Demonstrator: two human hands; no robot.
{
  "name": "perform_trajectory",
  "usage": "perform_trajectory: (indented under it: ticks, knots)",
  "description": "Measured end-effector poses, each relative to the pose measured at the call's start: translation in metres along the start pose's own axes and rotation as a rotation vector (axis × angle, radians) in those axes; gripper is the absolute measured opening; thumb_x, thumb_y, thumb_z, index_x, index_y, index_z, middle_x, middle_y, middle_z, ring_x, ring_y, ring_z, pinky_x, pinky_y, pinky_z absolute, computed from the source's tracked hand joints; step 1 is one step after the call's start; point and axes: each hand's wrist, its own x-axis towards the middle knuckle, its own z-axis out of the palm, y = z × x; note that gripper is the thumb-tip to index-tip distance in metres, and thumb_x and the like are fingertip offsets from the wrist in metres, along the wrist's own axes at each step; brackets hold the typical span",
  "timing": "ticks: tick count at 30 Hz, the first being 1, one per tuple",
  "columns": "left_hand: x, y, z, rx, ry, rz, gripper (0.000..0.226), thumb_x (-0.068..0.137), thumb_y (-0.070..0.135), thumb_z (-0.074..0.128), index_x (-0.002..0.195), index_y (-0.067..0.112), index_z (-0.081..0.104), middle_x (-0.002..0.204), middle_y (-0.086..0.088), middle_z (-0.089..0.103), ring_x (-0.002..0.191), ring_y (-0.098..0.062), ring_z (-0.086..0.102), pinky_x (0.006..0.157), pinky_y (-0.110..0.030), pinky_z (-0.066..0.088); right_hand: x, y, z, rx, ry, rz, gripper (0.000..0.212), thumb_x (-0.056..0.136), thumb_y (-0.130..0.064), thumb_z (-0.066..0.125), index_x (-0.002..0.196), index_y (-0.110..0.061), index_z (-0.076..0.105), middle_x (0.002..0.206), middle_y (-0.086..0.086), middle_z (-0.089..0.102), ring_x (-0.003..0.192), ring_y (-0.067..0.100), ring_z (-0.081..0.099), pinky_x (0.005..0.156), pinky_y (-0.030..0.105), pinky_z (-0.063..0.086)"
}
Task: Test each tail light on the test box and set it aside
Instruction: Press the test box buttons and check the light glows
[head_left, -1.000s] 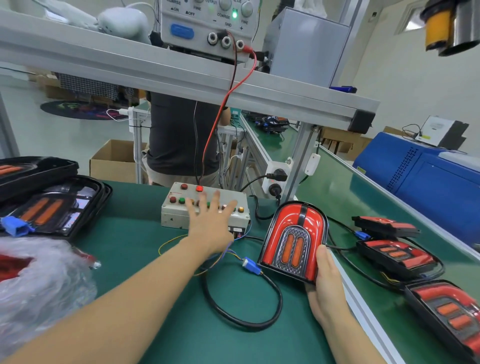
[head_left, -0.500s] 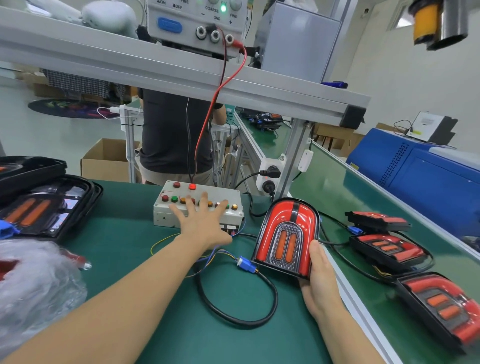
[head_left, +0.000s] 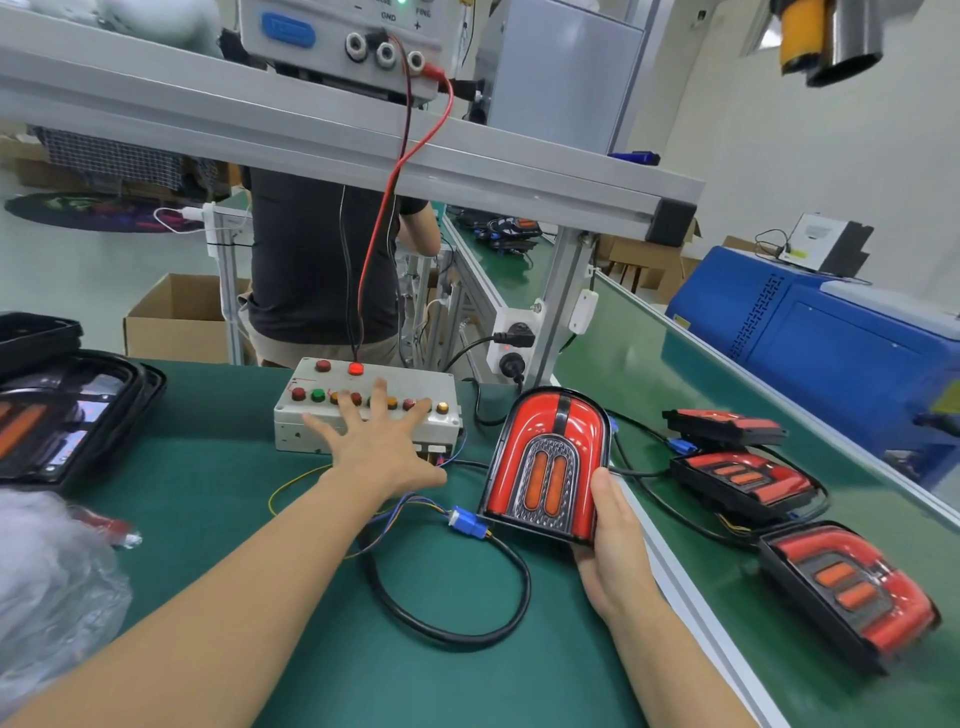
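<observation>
1. We see bare green worktop between the test box and the black trays at left; a hand could pass there.
2. Near left, a crumpled plastic bag blocks the worktop edge.
3. Centre front, a looped black cable and blue connector lie across the mat, with thin coloured wires by the box.
4. Right, past the aluminium rail, three tail lights and their cables crowd the belt; bare belt lies beyond them.
5. Overhead, the shelf beam and its post limit any reach behind the box; red lead hangs down to it.
</observation>
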Motion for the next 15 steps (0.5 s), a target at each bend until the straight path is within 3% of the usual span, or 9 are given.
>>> perform_trajectory:
  ticks: [3, 7, 11, 15]
  knots:
    - [0.0005, -0.0004, 0.0017, -0.021, -0.011, -0.001, 0.096, 0.064, 0.061, 0.062, 0.144, 0.054, 0.009, 0.159, -0.002, -0.016, 0.142, -0.045, -0.014, 0.101, -0.077, 0.001, 0.0001, 0.0008, 0.0013, 0.015, 0.014, -0.01, 0.031, 0.1, -0.042, 0.044, 0.117, -0.024, 0.063, 0.11, 0.002, 0.074, 0.102, 0.019, 0.07, 0.084, 0.038, 0.055]
    - [0.0015, 0.0013, 0.0018, -0.067, -0.028, 0.0, 0.094, 0.065, 0.052, 0.065, 0.143, 0.053, 0.012, 0.158, -0.002, -0.018, 0.142, -0.044, -0.017, 0.101, -0.077, 0.005, -0.0005, -0.0009, 0.0026, 0.069, 0.038, 0.002, 0.05, 0.084, -0.058, 0.042, 0.118, -0.026, 0.062, 0.108, 0.004, 0.074, 0.099, 0.02, 0.071, 0.085, 0.041, 0.054]
    - [0.0019, 0.0009, 0.0006, -0.087, -0.036, -0.006, 0.092, 0.066, 0.046, 0.066, 0.142, 0.055, 0.014, 0.158, -0.002, -0.016, 0.142, -0.043, -0.015, 0.101, -0.077, 0.007, 0.0016, -0.0009, 0.0013, 0.109, 0.053, 0.044, 0.044, 0.1, -0.051, 0.032, 0.12, -0.026, 0.061, 0.11, 0.002, 0.074, 0.1, 0.018, 0.071, 0.09, 0.042, 0.052]
    - [0.0028, -0.0001, -0.0002, -0.089, -0.043, -0.005, 0.091, 0.068, 0.042, 0.065, 0.142, 0.055, 0.013, 0.158, -0.002, -0.015, 0.142, -0.043, -0.015, 0.102, -0.076, 0.007, 0.0022, 0.0001, 0.0015, 0.09, 0.05, 0.064, 0.042, 0.1, -0.051, 0.032, 0.12, -0.029, 0.062, 0.11, 0.001, 0.074, 0.1, 0.016, 0.071, 0.094, 0.043, 0.051]
